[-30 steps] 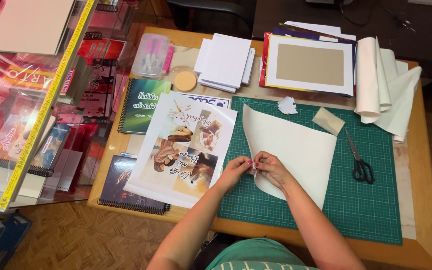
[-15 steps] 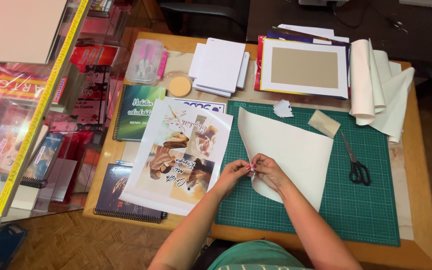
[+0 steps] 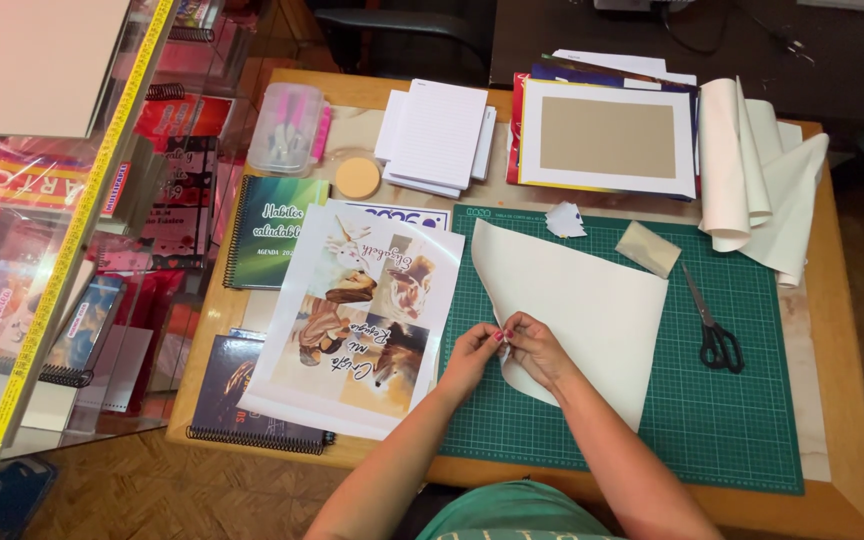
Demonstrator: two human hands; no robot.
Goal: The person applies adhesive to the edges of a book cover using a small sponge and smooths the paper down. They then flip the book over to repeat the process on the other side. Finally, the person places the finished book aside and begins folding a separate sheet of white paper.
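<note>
Fingertips of our left hand (image 3: 474,350) and right hand (image 3: 535,347) meet at the left edge of the cream sheet (image 3: 577,305), pinching it as half a second ago; nothing has peeled yet. The sheet lies on the green cutting mat (image 3: 732,400), scissors (image 3: 714,335) to its right, printed horse poster (image 3: 357,320) to its left.

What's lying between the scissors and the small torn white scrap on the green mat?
In the head view, a small beige block lies on the cutting mat between the scissors and the white scrap.
</note>
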